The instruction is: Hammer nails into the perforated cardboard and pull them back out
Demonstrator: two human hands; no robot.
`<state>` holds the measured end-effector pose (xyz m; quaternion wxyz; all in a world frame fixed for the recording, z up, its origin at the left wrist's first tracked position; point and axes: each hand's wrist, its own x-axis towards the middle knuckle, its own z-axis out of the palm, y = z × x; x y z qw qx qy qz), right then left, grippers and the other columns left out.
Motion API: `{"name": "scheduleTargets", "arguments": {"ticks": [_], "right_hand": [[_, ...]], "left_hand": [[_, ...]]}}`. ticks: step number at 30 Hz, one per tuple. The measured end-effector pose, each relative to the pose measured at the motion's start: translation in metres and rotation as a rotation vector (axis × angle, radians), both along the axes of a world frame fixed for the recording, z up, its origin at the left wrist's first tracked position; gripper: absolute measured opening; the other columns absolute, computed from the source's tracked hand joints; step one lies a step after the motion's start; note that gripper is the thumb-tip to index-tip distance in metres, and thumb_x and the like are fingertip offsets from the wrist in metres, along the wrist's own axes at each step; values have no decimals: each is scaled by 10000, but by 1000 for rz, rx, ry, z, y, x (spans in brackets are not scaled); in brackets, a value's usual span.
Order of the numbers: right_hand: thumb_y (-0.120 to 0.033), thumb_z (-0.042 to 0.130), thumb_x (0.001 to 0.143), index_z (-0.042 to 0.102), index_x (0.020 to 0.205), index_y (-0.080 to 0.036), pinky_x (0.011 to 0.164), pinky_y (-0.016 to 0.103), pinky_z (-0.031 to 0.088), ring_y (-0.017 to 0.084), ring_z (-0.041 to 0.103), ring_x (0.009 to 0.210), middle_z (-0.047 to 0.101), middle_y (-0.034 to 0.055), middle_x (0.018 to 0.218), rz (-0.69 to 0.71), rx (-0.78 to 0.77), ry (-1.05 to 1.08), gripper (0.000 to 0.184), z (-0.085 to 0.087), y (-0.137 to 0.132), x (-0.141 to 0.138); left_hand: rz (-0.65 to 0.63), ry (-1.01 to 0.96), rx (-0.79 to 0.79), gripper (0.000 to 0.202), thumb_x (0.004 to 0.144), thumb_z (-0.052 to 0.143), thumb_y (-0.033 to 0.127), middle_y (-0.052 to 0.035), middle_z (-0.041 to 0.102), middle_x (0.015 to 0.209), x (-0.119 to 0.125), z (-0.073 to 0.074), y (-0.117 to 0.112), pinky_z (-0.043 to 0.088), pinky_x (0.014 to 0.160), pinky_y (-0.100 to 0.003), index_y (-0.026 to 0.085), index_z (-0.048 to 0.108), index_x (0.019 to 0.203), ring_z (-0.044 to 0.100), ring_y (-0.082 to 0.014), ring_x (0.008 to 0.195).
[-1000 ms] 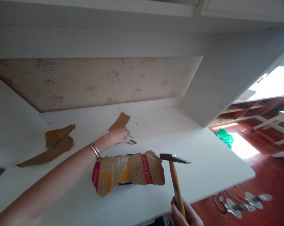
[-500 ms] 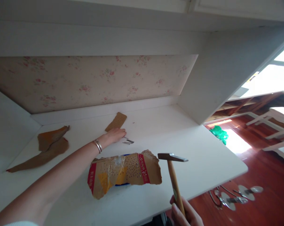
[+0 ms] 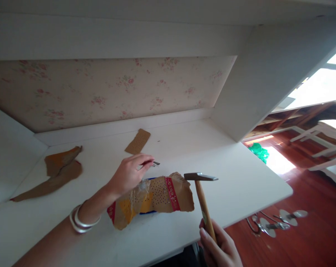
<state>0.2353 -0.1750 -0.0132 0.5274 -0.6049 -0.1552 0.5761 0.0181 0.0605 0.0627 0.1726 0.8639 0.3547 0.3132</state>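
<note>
My left hand (image 3: 133, 171), with silver bangles on its wrist, hovers over the left part of the punctured cardboard (image 3: 159, 194). Its thumb and forefinger are pinched on what looks like a thin nail, mostly hidden by the fingers. Just past the fingertips, several dark nails (image 3: 156, 163) lie on the white desktop. My right hand (image 3: 220, 243) is wrapped round the wooden handle of a hammer (image 3: 203, 196), held upright with its metal head beside the cardboard's right end. Brown with red and yellow print, the cardboard is dotted with many small holes, and blue shows beneath it.
A small brown cardboard piece (image 3: 138, 141) lies behind the left hand, and torn cardboard scraps (image 3: 62, 168) are at the left. White panels and a shelf enclose the desktop (image 3: 234, 185). Beyond its right edge are a lamp-like fixture (image 3: 270, 226) and a green bag (image 3: 259, 152).
My left hand has lifted from beside the nails and come back toward me, over the cardboard, fingers pinched. My right hand still holds the hammer, nearly unmoved. The view has shifted slightly.
</note>
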Motion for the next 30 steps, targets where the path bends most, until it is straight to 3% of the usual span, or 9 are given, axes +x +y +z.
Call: {"name": "scheduleTargets", "arguments": {"ticks": [4, 8, 14, 30], "right_hand": [[-608, 791, 690, 575, 799, -210, 383, 163, 111, 18, 185, 410, 286, -130, 534, -16, 9, 6, 466, 7, 6, -6], [-620, 768, 716, 543, 776, -215, 354, 158, 123, 21, 191, 395, 277, -134, 519, 60, 22, -1, 468, 13, 7, -9], [-596, 772, 737, 546, 792, -216, 358, 142, 105, 12, 179, 407, 264, -133, 540, 44, 38, 18, 445, 18, 6, -11], [-580, 764, 762, 541, 807, -216, 358, 133, 148, 16, 206, 421, 272, -125, 556, 59, 34, -5, 429, 12, 8, -9]], "left_hand": [[55, -176, -130, 114, 941, 619, 266, 13, 769, 938, 11, -5, -51, 598, 794, -248, 250, 718, 996, 725, -138, 822], [58, -215, -92, 167, 933, 630, 198, 18, 780, 1003, 21, -25, -74, 600, 870, -262, 259, 716, 1062, 740, -147, 894], [-29, -186, 6, 222, 942, 605, 144, -12, 780, 1027, 24, -40, -80, 608, 887, -261, 224, 698, 1127, 748, -152, 899], [-95, -199, 146, 250, 908, 608, 45, -55, 778, 1009, 25, -42, -80, 603, 871, -216, 150, 706, 1112, 747, -142, 896]]}}
